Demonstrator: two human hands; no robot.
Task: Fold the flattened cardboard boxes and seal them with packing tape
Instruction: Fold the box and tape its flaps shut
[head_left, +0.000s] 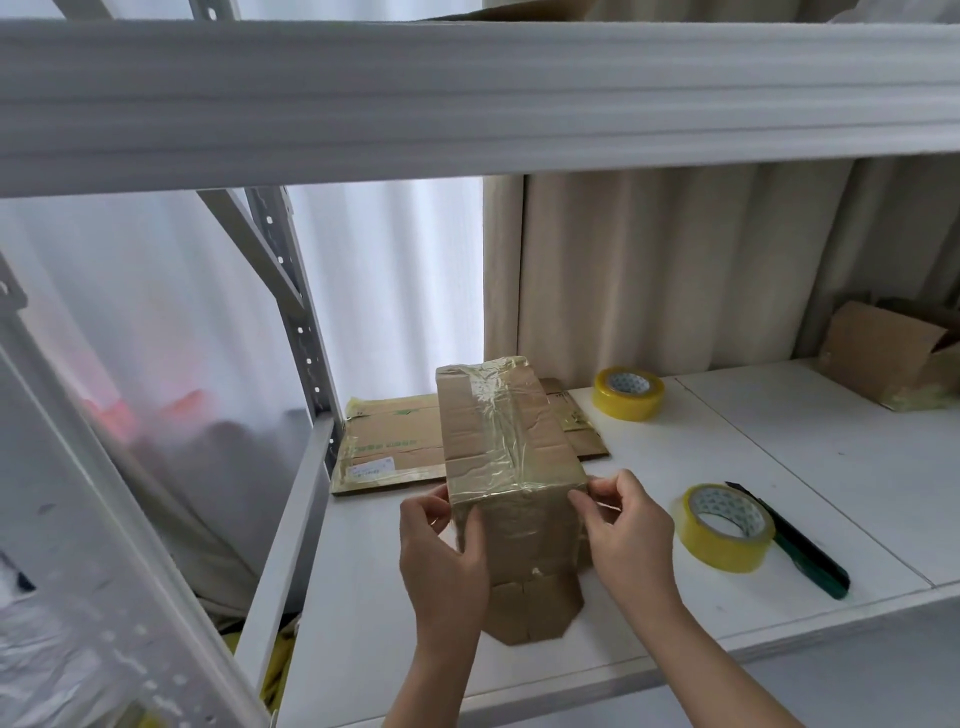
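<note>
The taped cardboard box (511, 467) stands upright on the white shelf (675, 493), held between both hands near its top edge. The left hand (441, 545) wraps the near left corner, its fingers (475, 535) curled against the front face. The right hand (623, 525) pinches at the top right corner, fingers together on what looks like the tape's edge.

The tape across the top, just beyond the fingers, is wrinkled; pressing it down unevenly could trap more creases or leave the flap seam loose. Pulling at the right corner might lift the tape or tear the cardboard skin. The box is tall and could tip towards the flattened boxes (395, 447) behind it. To the right of the right hand lie a tape roll (724, 525) and a green cutter (800, 545), near enough to be knocked.
</note>
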